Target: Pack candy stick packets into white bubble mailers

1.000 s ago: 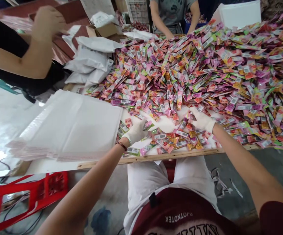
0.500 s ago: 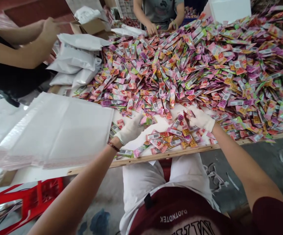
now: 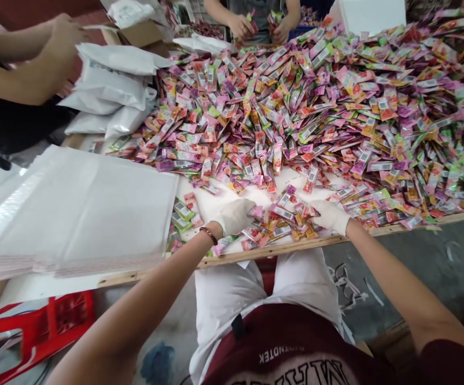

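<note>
In white gloves, both my hands are at a small heap of snack packets [image 3: 282, 219] near the table's front edge. At the heap's left side is my left hand [image 3: 235, 215], fingers loosely bent and stretched toward a pink packet at their tips. From the right, my right hand [image 3: 331, 216] touches the heap with its fingers extended. Some fingertips are hidden among the wrappers. The slim packets are pink, purple, orange and green, several with barcodes. Green packets [image 3: 182, 214] lie left of my left hand.
A large mound of the same packets [image 3: 280, 107] covers the table behind. Flat white bags [image 3: 111, 208] lie at left, with filled white bags [image 3: 114, 88] stacked beyond. Across the table, a person's hands [image 3: 242, 27] hold packets; another person's arm [image 3: 27, 69] is at left. A red stool [image 3: 35, 331] stands below.
My left hand has moved right to the heap. My right hand has come down and nearer; the red packets at its fingers are no longer seen there. The co-worker opposite has lifted packets.
</note>
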The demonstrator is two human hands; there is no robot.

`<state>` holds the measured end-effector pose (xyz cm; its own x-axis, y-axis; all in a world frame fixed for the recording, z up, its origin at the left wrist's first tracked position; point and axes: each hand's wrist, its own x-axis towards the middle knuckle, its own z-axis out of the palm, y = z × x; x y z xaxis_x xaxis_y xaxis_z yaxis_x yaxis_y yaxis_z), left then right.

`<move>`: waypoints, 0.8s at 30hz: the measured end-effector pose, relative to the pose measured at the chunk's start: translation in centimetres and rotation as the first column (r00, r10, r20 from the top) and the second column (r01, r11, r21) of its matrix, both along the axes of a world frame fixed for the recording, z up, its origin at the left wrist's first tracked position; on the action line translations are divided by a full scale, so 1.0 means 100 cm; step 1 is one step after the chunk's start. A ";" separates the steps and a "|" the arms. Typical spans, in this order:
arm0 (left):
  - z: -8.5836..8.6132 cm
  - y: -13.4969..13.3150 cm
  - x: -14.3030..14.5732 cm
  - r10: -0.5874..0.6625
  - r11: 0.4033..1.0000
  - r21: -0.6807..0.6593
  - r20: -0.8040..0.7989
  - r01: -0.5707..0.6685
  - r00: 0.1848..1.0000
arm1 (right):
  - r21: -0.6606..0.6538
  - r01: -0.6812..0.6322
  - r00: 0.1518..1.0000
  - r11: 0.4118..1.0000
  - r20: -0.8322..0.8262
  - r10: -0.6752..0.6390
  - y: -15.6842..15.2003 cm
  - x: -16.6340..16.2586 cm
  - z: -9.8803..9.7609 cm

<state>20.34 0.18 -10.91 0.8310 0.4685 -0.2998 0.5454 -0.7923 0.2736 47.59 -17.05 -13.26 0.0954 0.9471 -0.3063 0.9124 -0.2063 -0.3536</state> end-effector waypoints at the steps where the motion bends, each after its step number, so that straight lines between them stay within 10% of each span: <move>1: 0.002 0.002 -0.005 -0.009 1.000 0.008 0.043 0.009 0.999 | 0.026 -0.035 0.999 0.999 0.003 0.034 0.000 0.001 0.000; 11: 0.012 -0.015 -0.044 -0.005 0.985 -0.172 0.142 0.030 0.990 | 0.229 0.014 0.994 0.973 -0.105 0.010 0.035 -0.012 0.033; 18: 0.011 -0.032 -0.030 -0.172 0.985 -0.002 -0.080 0.173 0.982 | -0.036 -0.279 0.929 0.959 0.244 0.280 0.096 -0.045 0.025; 24: 0.013 -0.017 -0.037 -0.015 1.000 0.014 0.100 0.014 0.995 | 0.108 -0.172 0.882 0.979 0.459 0.105 0.087 -0.042 0.045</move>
<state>16.61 -1.54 -9.57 0.8633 0.4595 -0.2088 0.5042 -0.8040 0.3152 43.37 -8.35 -8.71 0.0548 0.9908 -0.1239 0.9955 -0.0446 0.0841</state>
